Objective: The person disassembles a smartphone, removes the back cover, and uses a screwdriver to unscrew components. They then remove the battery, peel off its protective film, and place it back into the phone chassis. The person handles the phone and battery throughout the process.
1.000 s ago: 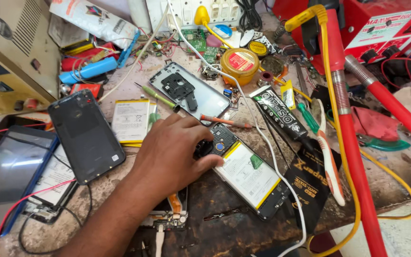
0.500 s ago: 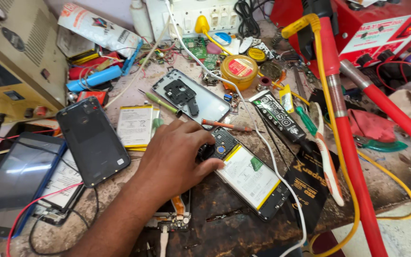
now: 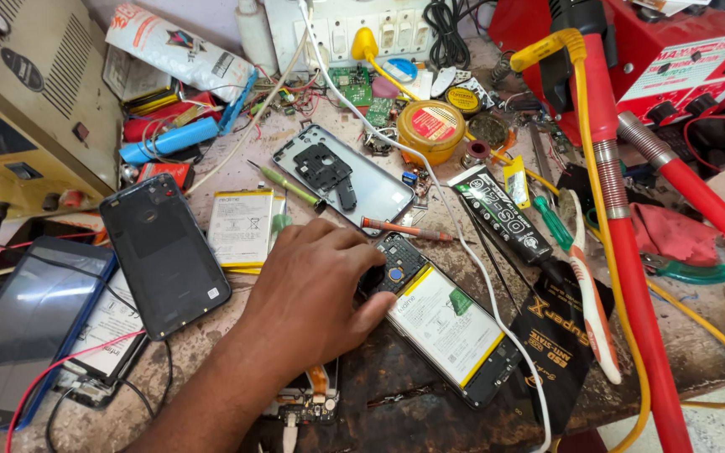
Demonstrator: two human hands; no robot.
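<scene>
Head view, cluttered repair bench. One hand in frame, the left hand [image 3: 312,294], entering from the lower left, palm down, fingers loosely spread and gripping nothing. Its fingertips [image 3: 377,312] rest on the upper end of the opened black smartphone with a white-and-yellow battery [image 3: 442,327], beside the exposed camera area. That phone lies face down, diagonal, at bench centre, just right of the hand. The right hand is out of frame.

A white cable [image 3: 463,252] crosses the phone's right edge. A thin orange-handled screwdriver [image 3: 404,229] lies just above the phone. A grey phone back frame with a black inner plate [image 3: 341,176] sits further up. A loose white battery [image 3: 241,226] and a black plastic back cover [image 3: 164,252] lie left of the hand. A round yellow tin [image 3: 430,130] stands near the top.
</scene>
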